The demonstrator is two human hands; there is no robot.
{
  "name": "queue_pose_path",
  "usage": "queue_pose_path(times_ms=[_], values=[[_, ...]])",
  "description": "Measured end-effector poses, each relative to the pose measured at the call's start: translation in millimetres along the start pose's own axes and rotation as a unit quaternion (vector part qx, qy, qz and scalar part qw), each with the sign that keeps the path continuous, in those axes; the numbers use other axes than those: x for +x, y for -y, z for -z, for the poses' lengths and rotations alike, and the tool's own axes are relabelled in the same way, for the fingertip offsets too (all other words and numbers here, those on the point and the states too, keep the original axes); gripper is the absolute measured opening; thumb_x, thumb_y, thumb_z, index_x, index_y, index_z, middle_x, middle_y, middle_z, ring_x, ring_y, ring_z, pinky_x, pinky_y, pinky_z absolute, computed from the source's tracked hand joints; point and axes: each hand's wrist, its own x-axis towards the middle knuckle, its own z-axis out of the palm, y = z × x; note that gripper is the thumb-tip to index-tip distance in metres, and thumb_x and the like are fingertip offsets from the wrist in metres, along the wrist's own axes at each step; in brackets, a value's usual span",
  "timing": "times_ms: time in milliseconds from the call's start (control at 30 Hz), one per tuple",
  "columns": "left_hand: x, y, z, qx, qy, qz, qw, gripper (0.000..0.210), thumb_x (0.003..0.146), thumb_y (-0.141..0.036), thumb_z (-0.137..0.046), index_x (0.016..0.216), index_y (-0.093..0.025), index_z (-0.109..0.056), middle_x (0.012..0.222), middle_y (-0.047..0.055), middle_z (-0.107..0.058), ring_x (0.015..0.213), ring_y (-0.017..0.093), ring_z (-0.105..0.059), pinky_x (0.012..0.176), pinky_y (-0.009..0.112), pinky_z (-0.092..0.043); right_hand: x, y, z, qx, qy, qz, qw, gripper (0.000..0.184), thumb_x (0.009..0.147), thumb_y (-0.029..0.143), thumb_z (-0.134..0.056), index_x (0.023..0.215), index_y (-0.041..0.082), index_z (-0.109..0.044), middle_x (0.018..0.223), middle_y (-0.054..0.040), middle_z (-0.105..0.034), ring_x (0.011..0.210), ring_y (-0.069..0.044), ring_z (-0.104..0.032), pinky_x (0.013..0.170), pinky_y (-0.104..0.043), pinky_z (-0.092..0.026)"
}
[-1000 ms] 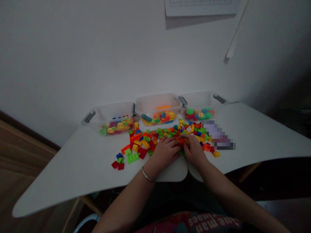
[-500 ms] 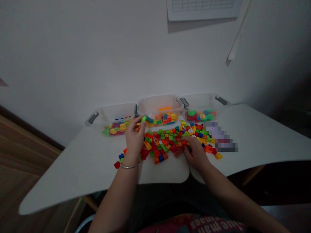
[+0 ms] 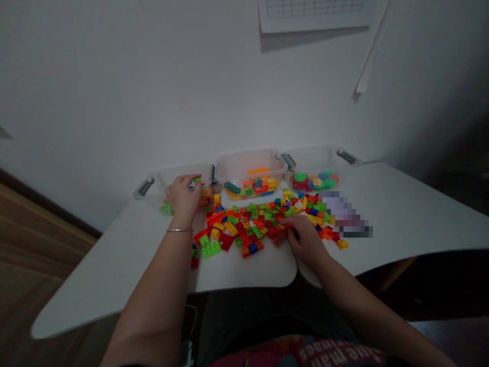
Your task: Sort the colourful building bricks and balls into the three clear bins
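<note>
My left hand point(image 3: 184, 200) is over the left clear bin point(image 3: 162, 176), its thumb and index finger pinching a small green building brick point(image 3: 196, 179). Yellow and green toy pieces point(image 3: 167, 208) show through that bin's wall, partly covered by the hand. At the right part of a loose pile of coloured building bricks point(image 3: 244, 224), my right hand point(image 3: 307, 240) rests with curled fingers. A red building brick point(image 3: 289, 227) shows between its thumb and fingers. Just left of the right thumb lies a brownish-orange brick point(image 3: 279, 239).
The middle clear bin point(image 3: 250, 158) holds mixed bricks and a dark teal ridged piece point(image 3: 232, 188). Round coloured pieces point(image 3: 324, 181) lie in the right clear bin point(image 3: 313, 155). A pixelated flat item point(image 3: 344, 214) is on the white table point(image 3: 401, 214), whose back edge meets the wall.
My left hand has moved left from the middle bin to above the left bin, with the green brick in its fingers. The teal piece now lies in the middle bin. My right hand has barely moved.
</note>
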Motion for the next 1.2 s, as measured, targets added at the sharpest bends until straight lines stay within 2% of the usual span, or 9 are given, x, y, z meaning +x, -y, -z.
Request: queue_pose_path(times_ms=[200,467,567,667,733,833,1033,1133,1200], values=[[-8.6,-1.5,0.2,0.146,0.069,-0.034,0.986,0.049,0.094,-0.031,-0.029,0.088,-0.014,-0.074,0.096,0.018,-0.071,0.092,0.030,-0.061,0.085,0.045,-0.038,2.3,2.4,-0.5,0.012,0.021,0.001,1.000,0.025,0.081,0.008,-0.047,0.094,0.022,-0.064,0.098,-0.0082,-0.071,0.098,-0.025,-0.062,0.090,-0.046,-0.051],[-11.3,1.0,-1.1,0.139,0.050,-0.054,0.988,0.049,0.095,-0.034,-0.030,0.083,-0.015,-0.073,0.094,0.016,-0.072,0.090,0.030,-0.060,0.086,0.046,-0.038,4.2,8.1,1.3,-0.020,0.075,-0.018,0.997,0.026,0.084,0.012,-0.049,0.100,0.020,-0.068,0.108,-0.0096,-0.072,0.108,-0.027,-0.060,0.096,-0.050,-0.049],[-9.4,0.7,-1.5,0.105,0.045,-0.054,0.992,0.045,0.094,-0.036,-0.034,0.090,-0.017,-0.074,0.098,0.016,-0.072,0.096,0.032,-0.060,0.093,0.051,-0.037,4.0,10.3,0.1,-0.035,0.109,-0.007,0.993,0.034,0.084,0.015,-0.051,0.113,0.021,-0.067,0.121,-0.0088,-0.069,0.121,-0.028,-0.054,0.104,-0.053,-0.045],[-11.5,-5.1,0.3,0.057,0.031,-0.045,0.997,0.041,0.092,-0.037,-0.041,0.113,-0.017,-0.070,0.117,0.018,-0.068,0.111,0.035,-0.056,0.105,0.060,-0.028,3.8,11.4,-2.2,-0.057,0.126,-0.007,0.990,0.038,0.084,0.017,-0.053,0.120,0.019,-0.066,0.126,-0.0096,-0.068,0.125,-0.030,-0.052,0.106,-0.054,-0.043],[-18.2,-14.9,4.2,0.032,0.024,-0.049,0.998,0.045,0.089,-0.036,-0.048,0.128,-0.017,-0.061,0.129,0.019,-0.061,0.121,0.037,-0.051,0.111,0.064,-0.020,3.9,12.0,-3.3,-0.071,0.130,-0.006,0.989,0.040,0.085,0.019,-0.054,0.123,0.018,-0.066,0.126,-0.0097,-0.068,0.126,-0.031,-0.051,0.106,-0.055,-0.043],[-38.5,-39.6,14.6,0.018,0.015,-0.082,0.996,0.045,0.087,-0.034,-0.054,0.130,-0.019,-0.059,0.132,0.016,-0.060,0.127,0.037,-0.046,0.115,0.069,-0.009,4.4,13.0,-3.9,-0.087,0.143,0.012,0.986,0.042,0.087,0.022,-0.054,0.128,0.017,-0.064,0.128,-0.0096,-0.067,0.129,-0.032,-0.049,0.107,-0.056,-0.042],[-95.9,-94.0,26.0,-0.028,0.183,-0.255,0.949,0.033,0.089,-0.027,-0.057,0.120,-0.028,-0.066,0.122,0.007,-0.068,0.124,0.032,-0.053,0.118,0.067,-0.011,4.2,12.9,-4.8,-0.104,0.164,0.036,0.980,0.044,0.090,0.026,-0.055,0.132,0.019,-0.061,0.134,-0.0094,-0.063,0.132,-0.033,-0.047,0.108,-0.055,-0.041],[-117.2,-103.2,16.3,-0.036,0.264,-0.299,0.916,0.031,0.092,-0.030,-0.054,0.121,-0.029,-0.066,0.127,0.005,-0.067,0.124,0.031,-0.054,0.116,0.067,-0.020,3.2,10.8,-6.4,-0.101,0.148,0.026,0.983,0.048,0.088,0.027,-0.056,0.135,0.017,-0.057,0.133,-0.0122,-0.063,0.129,-0.031,-0.050,0.108,-0.053,-0.043],[-125.5,-102.9,7.7,-0.023,0.282,-0.321,0.904,0.032,0.093,-0.031,-0.054,0.123,-0.028,-0.065,0.131,0.006,-0.064,0.127,0.032,-0.052,0.114,0.067,-0.024,2.5,9.5,-7.4,-0.101,0.139,0.022,0.985,0.049,0.088,0.027,-0.055,0.135,0.014,-0.056,0.131,-0.0145,-0.064,0.128,-0.031,-0.051,0.108,-0.053,-0.043]])
